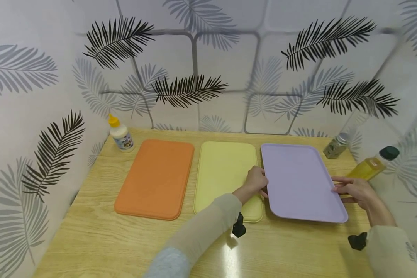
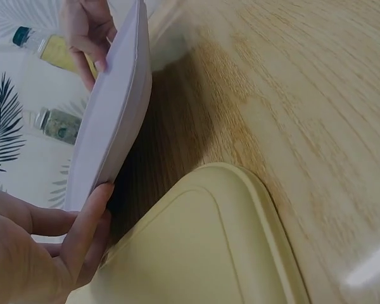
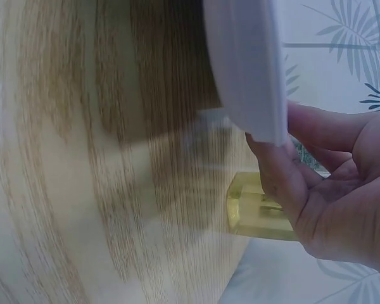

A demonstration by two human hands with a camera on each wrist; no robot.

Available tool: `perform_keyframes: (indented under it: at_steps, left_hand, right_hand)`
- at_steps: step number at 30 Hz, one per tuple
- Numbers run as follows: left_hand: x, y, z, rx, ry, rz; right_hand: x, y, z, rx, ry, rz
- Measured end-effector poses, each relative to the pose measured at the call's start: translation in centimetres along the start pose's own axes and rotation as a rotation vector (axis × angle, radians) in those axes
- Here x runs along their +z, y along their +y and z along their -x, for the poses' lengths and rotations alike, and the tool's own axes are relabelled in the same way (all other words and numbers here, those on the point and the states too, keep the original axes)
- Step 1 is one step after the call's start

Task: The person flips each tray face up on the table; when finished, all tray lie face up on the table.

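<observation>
A lilac tray (image 1: 299, 181) is at the right of the table, gripped at its two long sides. My left hand (image 1: 256, 180) pinches its left rim, thumb and fingers on either side of the edge, as the left wrist view shows. On the opposite rim, my right hand (image 1: 356, 190) holds the tray between thumb and fingers. A gap with shadow shows beneath the tray (image 3: 250, 69) in the right wrist view, so at least that side is off the table. Just left of it lies a yellow tray (image 1: 226, 173), face down, partly behind my left forearm.
An orange tray (image 1: 156, 177) lies face down further left. Behind it stands a glue bottle (image 1: 121, 135) with a yellow nozzle. At the right are a spice jar (image 1: 336, 146) and an oil bottle (image 1: 370, 166) close to my right hand. Patterned walls border the wooden table (image 1: 100, 239).
</observation>
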State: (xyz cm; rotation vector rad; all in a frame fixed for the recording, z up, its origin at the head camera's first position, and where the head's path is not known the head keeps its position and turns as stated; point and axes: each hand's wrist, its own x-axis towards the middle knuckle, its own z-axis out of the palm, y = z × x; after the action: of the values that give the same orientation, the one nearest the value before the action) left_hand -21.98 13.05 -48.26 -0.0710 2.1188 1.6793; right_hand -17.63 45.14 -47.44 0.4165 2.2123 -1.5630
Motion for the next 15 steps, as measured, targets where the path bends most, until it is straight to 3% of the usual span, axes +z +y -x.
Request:
perform_keyframes:
  at_steps: [6,15]
  left_hand:
    - [0.4,0.5,0.1,0.002,-0.004,-0.071]
    - [1.6,0.1,-0.3,0.026,0.066,-0.315]
  right_hand:
    - [0.2,0.2,-0.2,0.015,0.027,0.04]
    - [0.6,0.0,-0.4,0.013,0.056,0.143]
